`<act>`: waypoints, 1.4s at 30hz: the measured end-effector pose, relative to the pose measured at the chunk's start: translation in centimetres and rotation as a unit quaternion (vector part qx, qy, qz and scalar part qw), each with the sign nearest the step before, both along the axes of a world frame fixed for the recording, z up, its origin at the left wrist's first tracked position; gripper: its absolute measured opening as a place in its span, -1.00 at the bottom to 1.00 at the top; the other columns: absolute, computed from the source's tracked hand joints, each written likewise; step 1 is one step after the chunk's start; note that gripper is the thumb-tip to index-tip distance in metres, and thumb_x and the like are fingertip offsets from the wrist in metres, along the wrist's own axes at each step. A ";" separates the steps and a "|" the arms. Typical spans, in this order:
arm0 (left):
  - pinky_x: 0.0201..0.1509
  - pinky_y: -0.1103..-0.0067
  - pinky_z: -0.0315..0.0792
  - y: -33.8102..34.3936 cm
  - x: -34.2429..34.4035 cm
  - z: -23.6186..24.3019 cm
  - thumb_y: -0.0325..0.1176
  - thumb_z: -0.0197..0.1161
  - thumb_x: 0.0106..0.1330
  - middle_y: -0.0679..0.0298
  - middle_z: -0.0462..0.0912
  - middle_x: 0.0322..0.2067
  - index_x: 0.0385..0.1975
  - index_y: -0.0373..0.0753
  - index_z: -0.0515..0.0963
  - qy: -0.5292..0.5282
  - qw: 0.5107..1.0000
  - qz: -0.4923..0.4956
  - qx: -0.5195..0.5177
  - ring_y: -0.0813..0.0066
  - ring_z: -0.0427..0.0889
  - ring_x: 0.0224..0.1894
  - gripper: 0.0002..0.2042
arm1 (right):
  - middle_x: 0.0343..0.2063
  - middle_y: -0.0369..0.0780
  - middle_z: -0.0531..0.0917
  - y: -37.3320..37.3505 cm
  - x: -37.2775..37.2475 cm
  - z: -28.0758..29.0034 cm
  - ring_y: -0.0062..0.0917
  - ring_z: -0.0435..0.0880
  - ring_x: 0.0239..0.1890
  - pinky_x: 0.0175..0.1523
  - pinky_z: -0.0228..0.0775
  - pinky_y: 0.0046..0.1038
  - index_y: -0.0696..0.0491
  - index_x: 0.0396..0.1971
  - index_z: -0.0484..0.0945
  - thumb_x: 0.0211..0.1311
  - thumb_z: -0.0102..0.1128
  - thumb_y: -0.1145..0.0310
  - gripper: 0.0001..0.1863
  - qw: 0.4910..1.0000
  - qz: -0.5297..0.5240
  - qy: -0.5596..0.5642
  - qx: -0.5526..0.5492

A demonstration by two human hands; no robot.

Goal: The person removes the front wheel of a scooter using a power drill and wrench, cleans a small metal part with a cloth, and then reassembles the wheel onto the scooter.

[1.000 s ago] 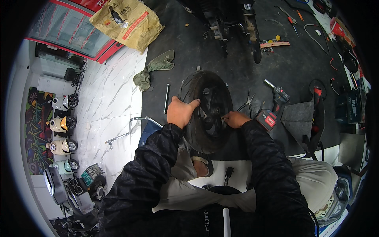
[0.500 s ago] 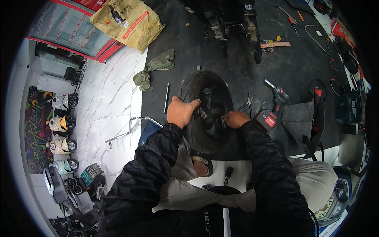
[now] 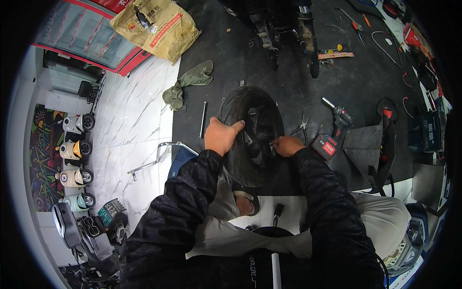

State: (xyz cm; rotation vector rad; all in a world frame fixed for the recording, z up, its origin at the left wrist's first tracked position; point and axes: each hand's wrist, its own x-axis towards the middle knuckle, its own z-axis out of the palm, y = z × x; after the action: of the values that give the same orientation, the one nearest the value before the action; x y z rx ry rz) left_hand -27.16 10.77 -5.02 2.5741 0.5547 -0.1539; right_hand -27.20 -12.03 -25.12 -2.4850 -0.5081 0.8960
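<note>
A black scooter wheel (image 3: 255, 113) with its tyre stands upright and slightly tilted in front of me on the dark mat. My left hand (image 3: 222, 136) is closed round the tyre's left side, the thumb lying across the tread towards the rim. At the rim's right side, my right hand (image 3: 288, 145) has its fingers pinched together near the inner edge; a small pale bit shows at the fingertips, too small to name. Right of the wheel lie pliers (image 3: 301, 126) with spread handles and a cordless power tool (image 3: 337, 126) with a red-and-black battery.
A long wrench (image 3: 203, 120) lies left of the wheel, near a green rag (image 3: 187, 84). Beyond stand a scooter's fork legs (image 3: 308, 45). A dark open box (image 3: 368, 151) sits at right, a yellow sack (image 3: 156, 31) far left. A chrome bar (image 3: 166, 147) rests near my left forearm.
Almost nothing differs. Both hands keep their places on the wheel, with only a very slight shift of the right fingers.
</note>
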 end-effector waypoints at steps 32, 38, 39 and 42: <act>0.26 0.29 0.56 2.1 1.2 -1.8 0.05 0.68 0.07 -0.21 0.75 0.02 0.08 -0.48 0.48 0.040 0.994 0.036 -0.093 -0.09 0.75 0.13 -0.20 | 0.22 -0.14 0.75 0.8 -0.2 1.1 -0.12 0.71 0.26 0.35 0.56 -0.11 -0.31 0.36 0.67 0.51 0.01 0.14 -0.51 0.999 -0.006 0.022 -0.030; 0.25 0.29 0.56 1.3 1.0 -0.7 0.16 0.64 0.07 -0.26 0.74 0.01 0.06 -0.52 0.47 0.052 0.998 0.014 -0.033 -0.14 0.75 0.13 -0.15 | 0.22 -0.15 0.75 0.9 -0.1 0.5 -0.13 0.70 0.26 0.33 0.58 -0.10 -0.32 0.36 0.66 0.52 -0.01 0.16 -0.50 0.999 0.005 0.018 -0.029; 0.25 0.28 0.56 1.1 1.0 -0.6 0.17 0.63 0.07 -0.26 0.74 0.01 0.05 -0.52 0.47 0.049 0.998 0.011 -0.029 -0.16 0.74 0.14 -0.15 | 0.22 -0.16 0.75 0.9 -0.1 0.4 -0.13 0.70 0.27 0.33 0.58 -0.10 -0.33 0.36 0.66 0.52 -0.02 0.16 -0.50 0.999 0.009 0.015 -0.029; 0.25 0.27 0.56 0.4 0.8 -0.2 0.18 0.62 0.08 -0.29 0.73 0.01 0.05 -0.54 0.47 0.044 0.999 0.003 -0.018 -0.19 0.74 0.15 -0.14 | 0.22 -0.16 0.75 0.8 0.1 0.2 -0.13 0.70 0.27 0.33 0.57 -0.10 -0.33 0.36 0.66 0.53 -0.03 0.15 -0.50 0.999 0.013 0.018 -0.035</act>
State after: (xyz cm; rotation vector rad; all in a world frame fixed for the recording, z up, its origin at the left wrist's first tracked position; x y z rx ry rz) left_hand -26.41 11.16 -5.26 2.5408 0.5869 -0.2730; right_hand -27.11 -11.19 -24.93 -2.5256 -0.5057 0.9825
